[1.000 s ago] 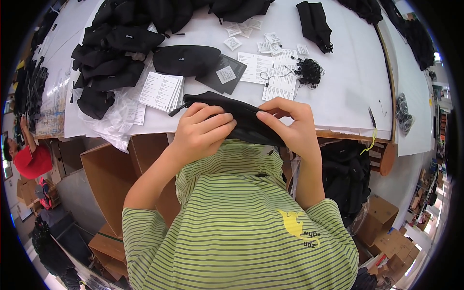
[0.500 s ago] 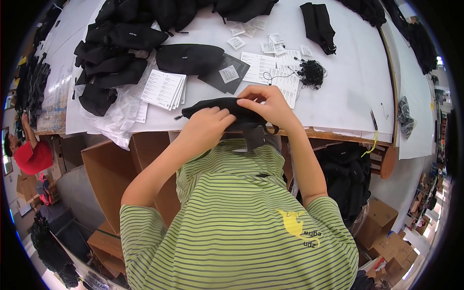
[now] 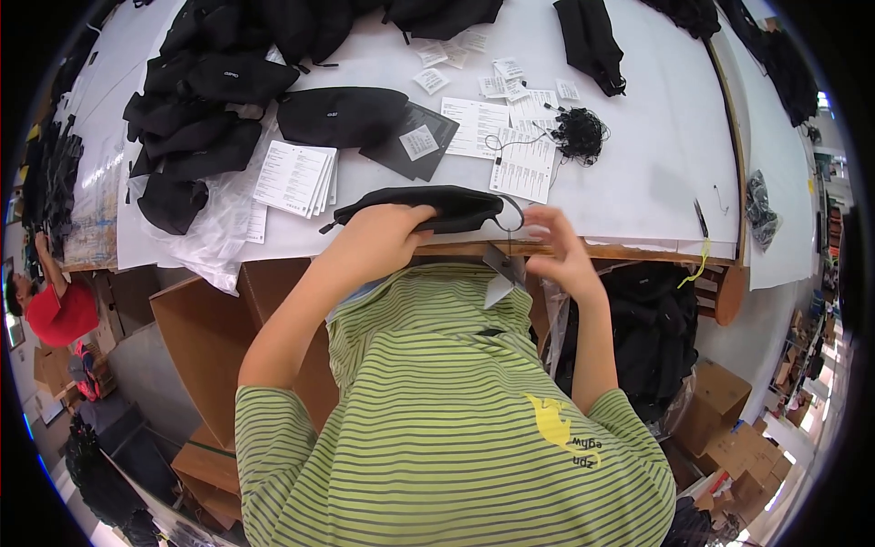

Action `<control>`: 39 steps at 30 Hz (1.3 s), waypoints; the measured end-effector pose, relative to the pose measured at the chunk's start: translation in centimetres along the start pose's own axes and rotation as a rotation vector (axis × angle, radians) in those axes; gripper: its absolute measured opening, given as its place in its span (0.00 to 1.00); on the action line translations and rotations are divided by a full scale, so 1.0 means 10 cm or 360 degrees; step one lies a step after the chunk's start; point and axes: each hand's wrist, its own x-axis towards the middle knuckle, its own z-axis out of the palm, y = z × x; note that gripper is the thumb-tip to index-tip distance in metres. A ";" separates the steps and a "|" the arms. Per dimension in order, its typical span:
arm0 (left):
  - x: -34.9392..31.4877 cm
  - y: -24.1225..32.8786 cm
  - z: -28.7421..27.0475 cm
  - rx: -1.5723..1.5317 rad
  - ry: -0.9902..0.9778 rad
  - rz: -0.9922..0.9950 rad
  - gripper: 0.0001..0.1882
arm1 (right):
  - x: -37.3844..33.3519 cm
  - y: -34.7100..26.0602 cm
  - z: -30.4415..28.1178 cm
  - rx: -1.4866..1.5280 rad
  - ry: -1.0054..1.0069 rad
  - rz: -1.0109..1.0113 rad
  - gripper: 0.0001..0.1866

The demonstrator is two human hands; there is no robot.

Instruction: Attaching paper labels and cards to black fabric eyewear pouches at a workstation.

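My left hand [image 3: 383,239] grips a black fabric pouch [image 3: 456,202] at the table's near edge, its fingers closed over the pouch's near side. A zipper pull sticks out at the pouch's left end, and a small strap loop [image 3: 516,211] at its right. From that loop a dark hang tag [image 3: 501,263] dangles on a thin cord, with a white label below it. My right hand [image 3: 565,253] is just right of the loop, fingers spread and holding nothing that I can see.
Black pouches [image 3: 200,146] are heaped at the left on clear plastic. Stacked white cards [image 3: 293,178], printed sheets [image 3: 524,173], small white labels and a tangle of black cords [image 3: 580,135] lie beyond my hands. Thread snips [image 3: 701,219] rest at the right edge; a cardboard box [image 3: 205,337] stands below left.
My right hand has let go of the pouch and moved right, its fingers opening. The pouch has shifted slightly left in my left hand, and its hang tag now swings free.
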 end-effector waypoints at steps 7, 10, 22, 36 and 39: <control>0.11 -0.05 0.01 0.0084 0.0048 0.0009 0.14 | -0.22 -0.06 0.43 -0.1119 -0.0157 -0.0306 0.31; 0.13 -0.06 0.01 0.0089 0.0053 0.0000 0.14 | -0.29 0.23 0.37 -0.0936 -0.0114 -0.0218 0.22; 0.18 -0.11 0.00 0.0096 0.0062 -0.0034 0.12 | -0.31 0.13 -0.54 0.1696 0.0381 -0.0142 0.18; 0.10 -0.04 0.09 0.0129 0.0166 0.0018 0.12 | 0.92 -0.02 0.14 0.2606 0.0809 0.0196 0.12; 0.10 -0.03 0.07 0.0082 0.0099 -0.0024 0.12 | 0.97 -0.03 0.22 0.2410 0.0841 0.0571 0.20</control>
